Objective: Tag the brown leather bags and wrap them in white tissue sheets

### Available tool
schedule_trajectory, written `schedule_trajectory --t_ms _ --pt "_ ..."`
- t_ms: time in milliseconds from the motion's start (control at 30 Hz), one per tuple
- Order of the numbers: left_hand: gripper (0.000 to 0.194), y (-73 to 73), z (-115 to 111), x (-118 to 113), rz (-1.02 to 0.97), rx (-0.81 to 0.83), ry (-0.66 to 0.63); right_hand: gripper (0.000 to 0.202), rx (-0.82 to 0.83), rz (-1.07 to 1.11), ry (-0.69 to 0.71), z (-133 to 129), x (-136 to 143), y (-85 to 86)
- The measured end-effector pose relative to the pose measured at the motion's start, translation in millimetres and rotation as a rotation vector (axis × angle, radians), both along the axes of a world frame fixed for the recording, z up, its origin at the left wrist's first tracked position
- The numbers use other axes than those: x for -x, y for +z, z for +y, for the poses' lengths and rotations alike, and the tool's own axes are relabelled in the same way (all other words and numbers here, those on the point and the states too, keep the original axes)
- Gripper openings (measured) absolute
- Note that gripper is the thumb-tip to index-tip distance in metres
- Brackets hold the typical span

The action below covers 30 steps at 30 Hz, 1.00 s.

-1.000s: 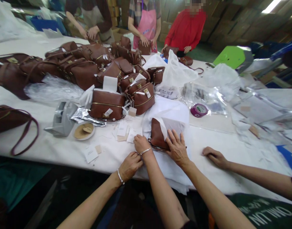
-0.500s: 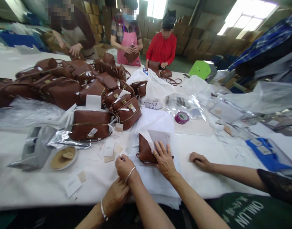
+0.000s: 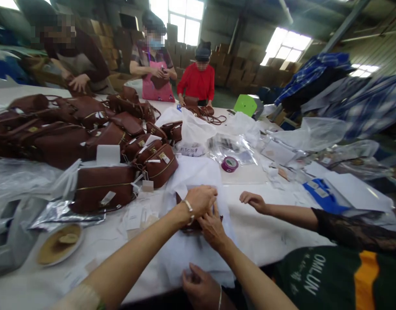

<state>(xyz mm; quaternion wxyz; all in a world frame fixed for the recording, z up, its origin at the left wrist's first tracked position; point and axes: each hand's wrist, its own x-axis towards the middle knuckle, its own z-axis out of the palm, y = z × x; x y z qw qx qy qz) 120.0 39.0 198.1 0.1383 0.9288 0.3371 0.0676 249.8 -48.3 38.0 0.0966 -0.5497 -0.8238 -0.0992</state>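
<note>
A brown leather handbag [image 3: 193, 229] lies on white wrapping tissue [image 3: 207, 170] in front of me, mostly covered by my hands. My left hand [image 3: 200, 200], with a bangle at the wrist, reaches over it with curled fingers; whatever they pinch is hidden. Against the bag's right side rests my right hand [image 3: 213, 230], fingers stretched and thumb apart, its tips touching the left hand. Below, a co-worker's hand [image 3: 201, 284] with a thin bangle hovers over the tissue edge. That person's other hand [image 3: 253, 201] is at the right on the table.
A pile of brown handbags [image 3: 52, 140] fills the left side. A tape roll [image 3: 229, 164], clear plastic [image 3: 236, 148] and a blue packet [image 3: 323, 196] lie to the right. A shallow dish [image 3: 60, 244] and grey tape dispenser [image 3: 13, 232] stand at left. Several people work behind.
My left hand has moved from the table's near edge up onto the handbag. The co-worker's bangled hand has drawn back toward the edge. The view has shifted.
</note>
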Motion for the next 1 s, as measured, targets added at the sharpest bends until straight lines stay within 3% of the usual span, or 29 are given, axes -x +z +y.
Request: schedule_trajectory --t_ms 67,133,233,367,467,600,733,867,1000 --pt "0.017 -17.0 22.1 -20.5 0.136 0.038 0.001 0.063 0.015 -0.009 -0.007 0.0 0.5 0.8" --pt "0.016 -39.7 30.2 -19.0 0.194 0.053 -0.019 0.062 0.020 -0.009 0.004 0.9 0.2 1.2" --pt "0.029 -74.5 25.2 10.2 0.205 0.033 -0.079 0.063 0.031 0.016 0.028 0.8 -2.2 1.8" --pt "0.050 -119.4 15.7 55.4 0.029 -0.137 -0.120 0.073 0.090 0.067 0.039 -9.7 -8.0 3.8" --pt "0.058 -141.9 10.6 70.7 -0.072 -0.249 -0.138 0.072 0.113 0.106 -0.019 -20.2 -11.5 4.2" --pt "0.052 -139.9 -1.8 67.0 -0.107 -0.288 -0.098 0.068 0.108 0.135 -0.078 -27.6 -10.8 5.2" --pt "0.033 -131.4 -12.5 61.2 -0.169 -0.295 -0.244 0.053 0.118 0.196 -0.079 -49.5 -2.9 10.9" --pt "0.027 -141.8 -12.6 63.0 -0.216 -0.225 -0.367 0.030 0.283 0.294 -0.019 -81.8 0.1 16.4" --pt "0.022 -154.8 -8.8 64.4 -0.184 -0.165 -0.448 0.023 0.504 0.282 -0.055 -84.6 -5.2 27.6"
